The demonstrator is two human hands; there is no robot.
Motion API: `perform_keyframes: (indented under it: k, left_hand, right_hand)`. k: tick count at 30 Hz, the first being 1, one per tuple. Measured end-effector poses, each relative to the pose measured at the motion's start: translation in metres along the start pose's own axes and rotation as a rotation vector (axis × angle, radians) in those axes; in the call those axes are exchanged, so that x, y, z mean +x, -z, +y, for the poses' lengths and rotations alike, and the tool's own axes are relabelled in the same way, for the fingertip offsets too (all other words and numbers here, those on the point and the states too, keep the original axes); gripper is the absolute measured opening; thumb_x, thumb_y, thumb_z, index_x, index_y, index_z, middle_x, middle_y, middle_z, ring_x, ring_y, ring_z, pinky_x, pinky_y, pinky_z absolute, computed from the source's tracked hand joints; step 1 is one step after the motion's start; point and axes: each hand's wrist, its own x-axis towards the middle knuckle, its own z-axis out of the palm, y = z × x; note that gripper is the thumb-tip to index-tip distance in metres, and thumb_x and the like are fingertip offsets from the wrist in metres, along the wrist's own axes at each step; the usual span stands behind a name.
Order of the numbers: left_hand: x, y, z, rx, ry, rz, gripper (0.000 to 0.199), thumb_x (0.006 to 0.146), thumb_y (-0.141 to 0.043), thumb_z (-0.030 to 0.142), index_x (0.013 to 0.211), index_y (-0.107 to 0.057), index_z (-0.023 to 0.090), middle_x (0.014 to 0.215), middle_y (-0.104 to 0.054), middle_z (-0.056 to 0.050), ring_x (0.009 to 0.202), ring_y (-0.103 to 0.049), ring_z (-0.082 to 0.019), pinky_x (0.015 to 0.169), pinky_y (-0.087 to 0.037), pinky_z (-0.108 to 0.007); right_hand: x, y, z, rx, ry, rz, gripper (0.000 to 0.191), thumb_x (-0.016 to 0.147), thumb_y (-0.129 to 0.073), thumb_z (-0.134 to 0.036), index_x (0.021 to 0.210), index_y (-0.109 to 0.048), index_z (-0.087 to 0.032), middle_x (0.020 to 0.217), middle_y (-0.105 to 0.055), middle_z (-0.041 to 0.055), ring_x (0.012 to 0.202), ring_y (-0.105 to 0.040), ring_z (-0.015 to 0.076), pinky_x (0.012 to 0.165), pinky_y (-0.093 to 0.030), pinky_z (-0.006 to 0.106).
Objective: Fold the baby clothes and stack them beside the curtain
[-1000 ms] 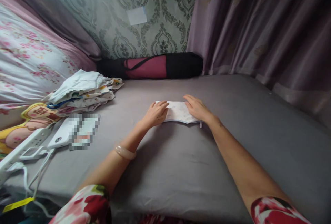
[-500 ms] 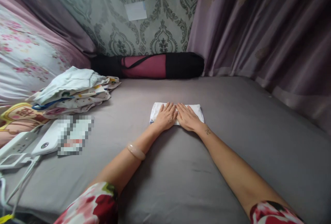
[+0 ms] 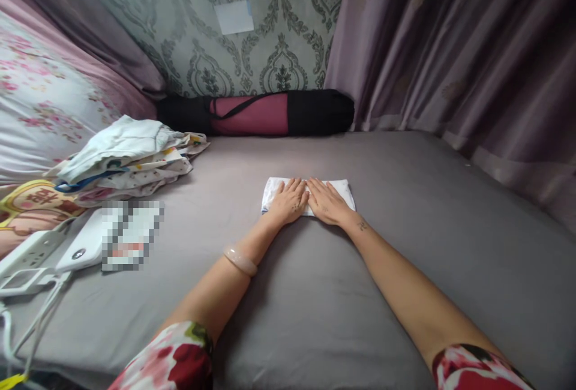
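Across the folded white cloth (image 3: 344, 191) on the gray sheet (image 3: 294, 300), the left hand (image 3: 289, 203) and right hand (image 3: 328, 203) have moved inward since the earlier frame and lie flat, gripping nothing, apparently smoothing it; any lift would call for fingertips beneath its edge.

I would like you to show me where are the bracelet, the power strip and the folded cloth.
Bracelet (image 3: 240, 261): head view, middle of its band.
Power strip (image 3: 32, 251): head view, its socket face.
Folded cloth (image 3: 344, 191): head view, its right end.
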Motion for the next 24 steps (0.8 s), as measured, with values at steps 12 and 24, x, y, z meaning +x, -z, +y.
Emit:
perform_keyframes:
  k: [12, 24]
  left_hand:
    - [-0.0039, 0.0027, -0.0049, 0.127, 0.043, 0.048, 0.062, 0.1, -0.017, 0.048, 0.149, -0.033, 0.013, 0.155, -0.031, -0.016, 0.145, -0.024, -0.03, 0.117, -0.017, -0.054]
    - [-0.0053, 0.0064, -0.0038, 0.13, 0.058, 0.01, 0.06, 0.101, -0.018, 0.047, 0.149, -0.033, 0.015, 0.155, -0.032, -0.016, 0.145, -0.026, -0.03, 0.116, -0.021, -0.05]
  right_hand:
    - [-0.0045, 0.0007, 0.0012, -0.052, -0.086, 0.029, 0.059, 0.1, -0.018, -0.036, 0.151, -0.032, -0.012, 0.157, -0.03, 0.0133, 0.146, -0.023, 0.0253, 0.118, -0.016, 0.048]
    - [-0.0043, -0.0001, 0.0034, -0.028, -0.087, 0.01, 0.06, 0.1, -0.016, -0.038, 0.151, -0.032, -0.012, 0.157, -0.029, 0.0134, 0.146, -0.023, 0.0257, 0.118, -0.015, 0.048]
